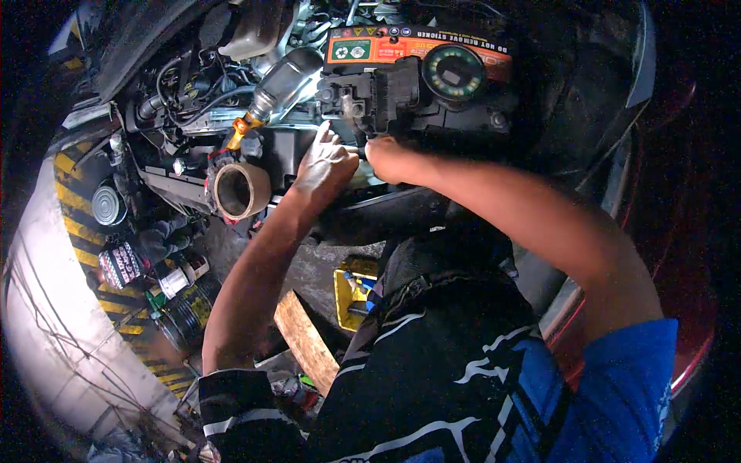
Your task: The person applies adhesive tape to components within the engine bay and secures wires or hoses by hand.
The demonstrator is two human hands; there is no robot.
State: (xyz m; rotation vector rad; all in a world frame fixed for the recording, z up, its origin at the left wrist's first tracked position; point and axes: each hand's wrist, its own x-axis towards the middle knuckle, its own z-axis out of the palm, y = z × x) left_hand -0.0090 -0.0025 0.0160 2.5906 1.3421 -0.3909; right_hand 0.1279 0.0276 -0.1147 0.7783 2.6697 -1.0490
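My left hand (329, 163) reaches into the engine bay with its index finger stretched out beside a black plastic housing; its other fingers are partly bent. Close on its right, my right hand (391, 160) is closed next to a dark cable (356, 119) that runs down from the black terminal cover (370, 96). What its fingers hold is hidden. Just beyond both hands stands a car battery (363, 50) with an orange and black label. A round gauge (454, 72) with a lit ring rests on the battery's right part.
Left of my hands are a clear lamp (289, 81) with an orange clamp (243, 131) and a wide tape roll (241, 190). Below lie a yellow tray (347, 297) of tools and a wooden board (307, 339). Cans and a black bucket (183, 320) stand by the striped kerb.
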